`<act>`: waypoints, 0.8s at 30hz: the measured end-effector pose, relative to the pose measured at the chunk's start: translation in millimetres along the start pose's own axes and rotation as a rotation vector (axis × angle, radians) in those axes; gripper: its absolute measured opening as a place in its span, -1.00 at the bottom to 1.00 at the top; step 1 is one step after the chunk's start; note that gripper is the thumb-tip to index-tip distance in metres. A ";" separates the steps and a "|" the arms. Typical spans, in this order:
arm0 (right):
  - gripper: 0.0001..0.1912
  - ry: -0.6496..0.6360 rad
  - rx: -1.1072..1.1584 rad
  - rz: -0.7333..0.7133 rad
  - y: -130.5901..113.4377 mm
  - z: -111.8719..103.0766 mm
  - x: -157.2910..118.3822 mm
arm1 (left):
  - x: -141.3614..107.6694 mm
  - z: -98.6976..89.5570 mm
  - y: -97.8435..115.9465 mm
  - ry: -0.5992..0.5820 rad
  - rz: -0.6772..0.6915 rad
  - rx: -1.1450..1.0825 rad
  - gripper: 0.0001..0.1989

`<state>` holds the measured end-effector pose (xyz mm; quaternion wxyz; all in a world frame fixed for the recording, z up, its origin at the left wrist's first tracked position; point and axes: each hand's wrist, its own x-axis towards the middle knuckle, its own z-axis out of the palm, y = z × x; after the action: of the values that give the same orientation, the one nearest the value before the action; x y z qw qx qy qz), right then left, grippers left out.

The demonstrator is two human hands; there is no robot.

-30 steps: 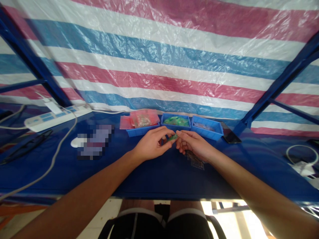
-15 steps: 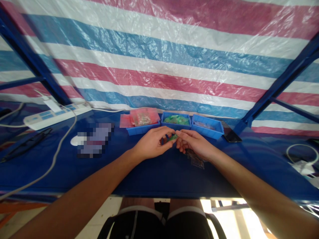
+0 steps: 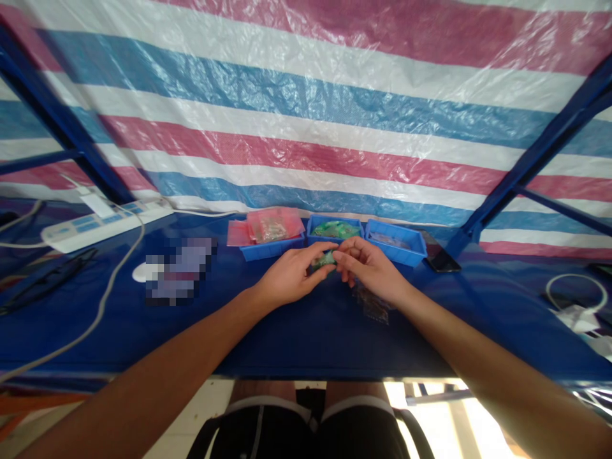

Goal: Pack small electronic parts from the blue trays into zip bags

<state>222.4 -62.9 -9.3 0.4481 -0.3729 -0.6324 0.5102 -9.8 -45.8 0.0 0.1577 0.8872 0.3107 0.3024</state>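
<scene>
My left hand (image 3: 296, 273) pinches a small green packet (image 3: 325, 259) between thumb and fingers, above the table in front of the bins. My right hand (image 3: 366, 266) meets it from the other side, thumb and fingertips closed at the packet's right end. What the packet contains is too small to make out. Under my right hand lie clear plastic bags (image 3: 373, 307) with dark contents, partly hidden. Just beyond my hands stands a blue bin of green packets (image 3: 337, 229). A left bin (image 3: 272, 249) carries pink bags (image 3: 272, 225), and a right bin (image 3: 396, 243) holds pale, clear pieces.
A dark phone (image 3: 440, 254) lies right of the bins. On the left are a power strip (image 3: 105, 224), a white cable (image 3: 108, 296), a pixelated object (image 3: 182, 271) and dark glasses (image 3: 48, 280). A white charger (image 3: 576, 317) with cable sits far right. Striped sheeting (image 3: 306, 127) hangs behind.
The green packet has turned so more of its face shows between my hands. My right fingers have shifted up slightly along its edge. The view has moved a little.
</scene>
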 end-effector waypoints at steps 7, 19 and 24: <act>-0.65 0.089 -0.068 -0.120 -0.3 -2.9 2.4 | -2.5 -0.4 2.4 0.038 -0.027 -0.084 -0.37; -0.51 0.146 0.385 0.087 0.5 -5.5 4.3 | 3.4 -0.9 -0.7 0.245 0.258 -0.018 -0.57; -0.62 0.153 0.265 0.075 0.8 -2.9 3.8 | 2.1 -3.8 0.2 0.306 0.271 -0.030 -0.76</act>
<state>223.9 -58.3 -9.2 0.5208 -0.3717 -0.5091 0.5756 -10.7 -44.2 3.9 0.0798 0.8622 0.2043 0.4566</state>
